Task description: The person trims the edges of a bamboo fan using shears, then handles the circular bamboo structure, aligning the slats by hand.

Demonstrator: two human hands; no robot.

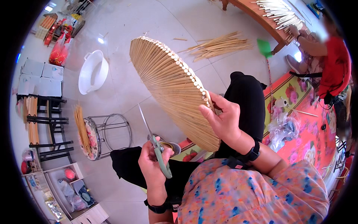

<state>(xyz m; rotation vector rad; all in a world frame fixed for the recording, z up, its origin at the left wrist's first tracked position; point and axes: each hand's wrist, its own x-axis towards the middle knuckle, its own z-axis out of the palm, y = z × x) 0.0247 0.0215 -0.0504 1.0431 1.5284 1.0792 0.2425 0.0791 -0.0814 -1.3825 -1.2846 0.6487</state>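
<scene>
Yellow-brown straws are making up a big fan [173, 95], and it is leaning across the space above the person's lap, its row of pale round ends facing up and to the right. The right hand [225, 115] is pinching the fan near the lower end of that row, with the thumb lying on the front and the other fingers going behind. The right arm is slanting up and to the left from the lower right, and a black band is sitting on the wrist. The left hand [151, 160] is closing around the green handles of the scissors [158, 150], and the blades are pointing up and a little left, beside the fan. The left arm is coming almost straight up from below, over a black trouser leg [130, 164]. Loose straws [220, 45] are lying on the floor [149, 18] beyond the fan.
</scene>
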